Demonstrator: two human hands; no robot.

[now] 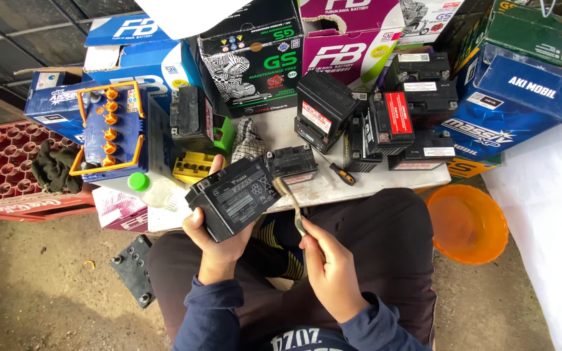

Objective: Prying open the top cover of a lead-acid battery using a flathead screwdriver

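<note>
Hands both clamped: my left hand [213,244] grips a small black battery [232,197], right hand [333,270] a worn brush [292,205] touching it.

One head-worn camera looks steeply down from close above the lap, facing the low white table [307,188] ahead; cardboard boxes [255,52] fill the far edge.
</note>
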